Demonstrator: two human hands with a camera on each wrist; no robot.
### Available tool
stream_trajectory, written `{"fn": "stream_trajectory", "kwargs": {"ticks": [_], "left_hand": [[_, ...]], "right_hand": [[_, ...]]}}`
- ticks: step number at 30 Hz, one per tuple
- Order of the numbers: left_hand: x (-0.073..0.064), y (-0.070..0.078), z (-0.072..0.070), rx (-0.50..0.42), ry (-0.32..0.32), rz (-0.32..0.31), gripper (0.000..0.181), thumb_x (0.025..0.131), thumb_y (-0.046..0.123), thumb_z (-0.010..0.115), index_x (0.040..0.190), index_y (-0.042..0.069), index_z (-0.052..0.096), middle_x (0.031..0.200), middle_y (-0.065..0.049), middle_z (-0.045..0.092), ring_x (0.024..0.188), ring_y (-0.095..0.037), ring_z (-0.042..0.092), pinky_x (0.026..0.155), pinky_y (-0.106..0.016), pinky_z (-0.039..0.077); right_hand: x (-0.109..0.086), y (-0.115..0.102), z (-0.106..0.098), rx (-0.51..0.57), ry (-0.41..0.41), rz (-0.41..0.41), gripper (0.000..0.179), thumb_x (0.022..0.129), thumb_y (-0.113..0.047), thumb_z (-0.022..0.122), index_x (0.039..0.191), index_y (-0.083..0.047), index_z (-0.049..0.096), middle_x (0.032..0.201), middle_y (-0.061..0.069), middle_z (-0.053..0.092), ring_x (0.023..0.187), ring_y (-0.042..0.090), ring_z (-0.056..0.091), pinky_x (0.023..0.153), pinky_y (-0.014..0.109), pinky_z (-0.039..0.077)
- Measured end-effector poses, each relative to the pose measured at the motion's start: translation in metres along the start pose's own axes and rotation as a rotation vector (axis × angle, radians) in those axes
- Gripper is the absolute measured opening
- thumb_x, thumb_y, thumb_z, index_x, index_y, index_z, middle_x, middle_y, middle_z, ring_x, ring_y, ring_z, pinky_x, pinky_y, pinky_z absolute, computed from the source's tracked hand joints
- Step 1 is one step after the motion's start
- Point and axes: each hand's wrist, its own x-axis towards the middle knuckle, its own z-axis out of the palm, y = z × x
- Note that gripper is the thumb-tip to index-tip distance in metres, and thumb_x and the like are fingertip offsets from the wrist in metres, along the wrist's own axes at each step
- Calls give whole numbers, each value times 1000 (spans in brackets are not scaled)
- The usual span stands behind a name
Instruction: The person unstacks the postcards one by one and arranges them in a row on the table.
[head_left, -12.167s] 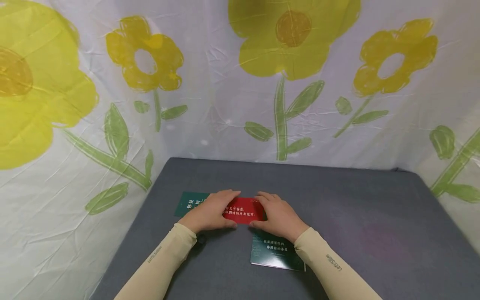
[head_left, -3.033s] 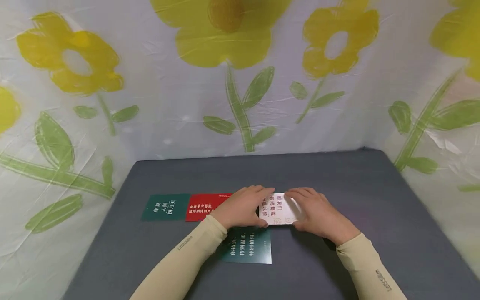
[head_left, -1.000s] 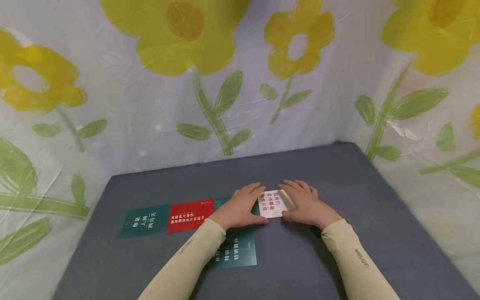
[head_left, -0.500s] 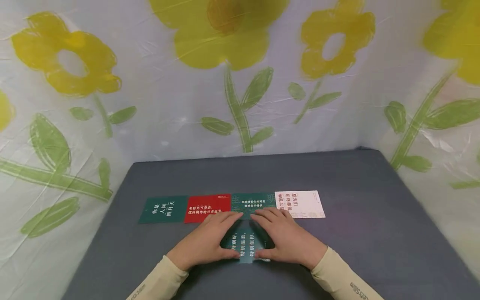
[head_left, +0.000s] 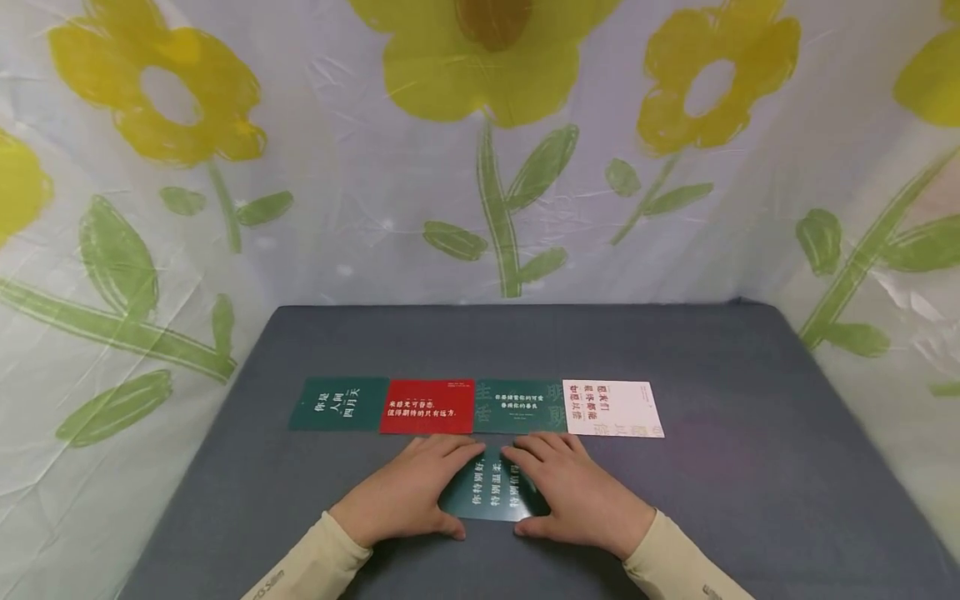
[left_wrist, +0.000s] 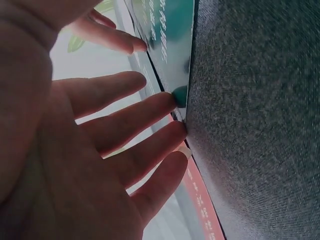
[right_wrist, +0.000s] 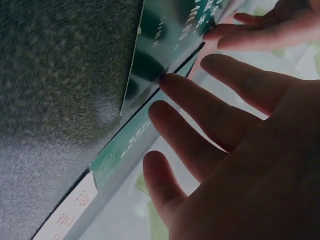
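Note:
In the head view a teal card (head_left: pixel 493 492) with white writing lies on the grey table in front of a row of cards. My left hand (head_left: pixel 408 492) is at its left side and my right hand (head_left: pixel 577 496) at its right, fingers loosely spread. The left wrist view has the left fingers (left_wrist: pixel 135 120) beside the card's edge; some fingertips seem to touch it. The right wrist view shows right fingers (right_wrist: pixel 195 110) at the other end, one fingertip close to the card; contact is unclear. Both hands cover parts of its sides.
Side by side behind the hands lie a dark green card (head_left: pixel 339 404), a red card (head_left: pixel 427 407), another green card (head_left: pixel 519 407) and a white card (head_left: pixel 615 408). The grey table (head_left: pixel 750 500) extends around them. A flower-printed curtain (head_left: pixel 375 192) hangs behind.
Both hands left the white card, which now lies at the right end of the row, and came back to the near teal card. Over the last half second they barely shifted; the head view turned slightly.

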Motion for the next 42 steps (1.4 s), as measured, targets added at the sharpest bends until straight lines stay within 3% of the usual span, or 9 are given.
{"fn": "stream_trajectory", "kwargs": {"ticks": [12, 22, 32, 42], "left_hand": [[5, 0, -2, -17, 11, -47, 103, 72, 47, 99, 160, 19, 53, 153, -1, 63, 139, -23, 60, 121, -53, 46], [4, 1, -2, -11, 24, -36, 99, 73, 43, 100, 158, 17, 56, 150, -1, 65, 137, -22, 61, 119, -52, 48], [4, 1, -3, -21, 14, -45, 99, 73, 44, 99, 158, 19, 55, 151, 1, 63, 137, -21, 59, 121, -52, 47], [4, 1, -3, 4, 8, -44, 96, 74, 44, 99, 156, 19, 57, 150, 1, 64, 136, -20, 59, 120, -51, 47]], "right_hand": [[2, -4, 0, -27, 10, 31, 86, 80, -44, 95, 152, -12, 60, 149, 5, 63, 138, 27, 57, 119, 54, 43], [3, -6, 0, -39, 14, 33, 78, 81, -39, 93, 148, -12, 64, 142, 3, 67, 132, 25, 61, 120, 50, 46], [2, -12, -5, -76, 7, 101, 83, 77, -41, 95, 146, -9, 65, 136, 7, 69, 125, 27, 66, 117, 49, 50], [2, -13, -2, -51, 29, 89, 93, 74, -39, 96, 152, -8, 57, 131, 8, 66, 121, 26, 63, 112, 49, 54]]}}
